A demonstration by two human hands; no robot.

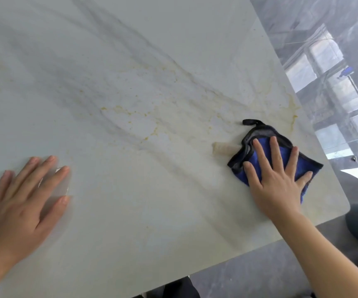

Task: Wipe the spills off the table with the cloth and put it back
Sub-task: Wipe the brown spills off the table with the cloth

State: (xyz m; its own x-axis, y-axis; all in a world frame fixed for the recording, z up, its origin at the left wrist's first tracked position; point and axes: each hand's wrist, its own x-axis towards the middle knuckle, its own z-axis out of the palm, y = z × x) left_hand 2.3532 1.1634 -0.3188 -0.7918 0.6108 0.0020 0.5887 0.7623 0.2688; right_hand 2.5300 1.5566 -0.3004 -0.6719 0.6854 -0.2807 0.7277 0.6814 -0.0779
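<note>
The right hand [278, 175] lies flat with fingers spread, pressing the cloth [266, 155] onto the bench [130, 61] near its right edge. The left hand [23, 201] rests flat and released on the bare surface, bracing. Yellowish spill [135, 112] is smeared and speckled across the middle and toward the right edge. To wipe well, I judge: keep the palm's weight even, sweep in overlapping passes toward the stains, and refold to a clean face when soiled (a pale streak sits just left of it). Count: one cloth, two hands, one bench.
</note>
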